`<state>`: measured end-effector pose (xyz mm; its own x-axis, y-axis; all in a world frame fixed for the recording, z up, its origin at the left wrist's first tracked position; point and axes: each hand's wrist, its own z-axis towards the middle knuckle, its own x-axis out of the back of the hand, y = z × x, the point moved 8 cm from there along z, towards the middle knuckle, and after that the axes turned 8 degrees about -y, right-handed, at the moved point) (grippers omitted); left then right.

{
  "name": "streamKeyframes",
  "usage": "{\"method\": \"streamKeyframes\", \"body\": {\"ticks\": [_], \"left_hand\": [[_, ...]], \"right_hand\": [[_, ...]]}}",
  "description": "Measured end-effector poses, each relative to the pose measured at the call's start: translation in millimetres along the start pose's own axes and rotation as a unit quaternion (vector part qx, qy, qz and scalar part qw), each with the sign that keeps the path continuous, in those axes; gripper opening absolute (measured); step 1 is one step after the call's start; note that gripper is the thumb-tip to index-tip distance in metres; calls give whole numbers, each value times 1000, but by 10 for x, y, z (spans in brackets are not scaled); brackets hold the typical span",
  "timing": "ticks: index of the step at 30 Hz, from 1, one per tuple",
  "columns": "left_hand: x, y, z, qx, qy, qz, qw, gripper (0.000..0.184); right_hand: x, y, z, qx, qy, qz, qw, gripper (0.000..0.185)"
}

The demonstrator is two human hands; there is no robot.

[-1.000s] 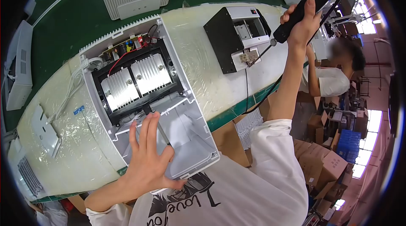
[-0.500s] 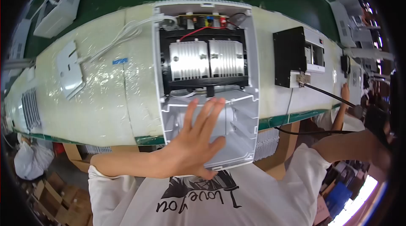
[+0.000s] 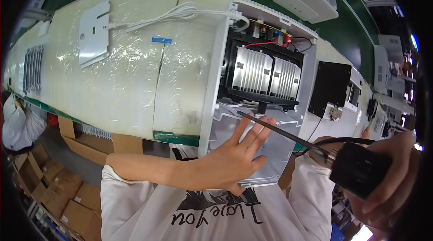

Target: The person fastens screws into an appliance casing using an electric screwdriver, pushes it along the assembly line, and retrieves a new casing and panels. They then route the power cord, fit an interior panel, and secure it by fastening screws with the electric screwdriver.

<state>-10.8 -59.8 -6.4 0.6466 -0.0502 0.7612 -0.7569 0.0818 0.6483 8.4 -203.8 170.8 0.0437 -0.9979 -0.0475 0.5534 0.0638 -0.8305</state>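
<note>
An open white housing (image 3: pixel 215 92) holds two ribbed silver metal blocks (image 3: pixel 253 70) in a black frame, with a circuit board and red and black wires along its far side. Over the housing's near compartment lies my left hand (image 3: pixel 230 157), fingers spread, fingertips near the frame's lower edge. My right hand (image 3: pixel 388 182) is wrapped round a black power screwdriver (image 3: pixel 361 169) at the lower right. Its long shaft points left across the housing, and the tip is near my left fingertips. Whether the tip touches anything cannot be made out.
A black box-like device (image 3: pixel 331 85) with a small metal part stands right of the housing. White cable (image 3: pixel 180 13) runs left to a white plate (image 3: pixel 94 38). A ribbed grille (image 3: pixel 34 69) lies far left. White units stand beyond the table; another person (image 3: pixel 22 126) is at lower left.
The view has turned, shifting the housing rightwards. My right hand has brought the screwdriver from the small metal part on the black device to over the housing. My left hand stays spread on the housing.
</note>
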Motion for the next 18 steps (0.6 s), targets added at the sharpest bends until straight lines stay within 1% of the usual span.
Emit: {"method": "streamKeyframes", "body": {"ticks": [3,6,9,12,13,15,17,18], "left_hand": [[-21,-8,-1,3,-11,4,1000,63],[-56,-11,-10,-4,-10,-6,1000,73],[-43,-17,-32,-16,26,-16,999,89],[-44,4,-43,-10,37,28,999,68],[-57,11,-46,-12,37,25,999,68],[-92,17,-58,-15,35,20,999,68],[-85,14,-66,-20,47,9,999,68],[-83,16,-71,-23,52,3,998,68]], "right_hand": [[-92,160,12,-36,-11,-11,999,39],[-173,351,39,-77,-14,-25,997,38],[-229,410,18,-119,-16,-49,992,38],[-283,461,-27,-172,-4,-75,982,39],[-326,535,-46,-183,3,-74,980,39],[-471,762,126,-118,-10,25,993,35],[-586,879,309,-151,-128,64,978,25],[-592,856,299,-137,-129,65,980,26]]}}
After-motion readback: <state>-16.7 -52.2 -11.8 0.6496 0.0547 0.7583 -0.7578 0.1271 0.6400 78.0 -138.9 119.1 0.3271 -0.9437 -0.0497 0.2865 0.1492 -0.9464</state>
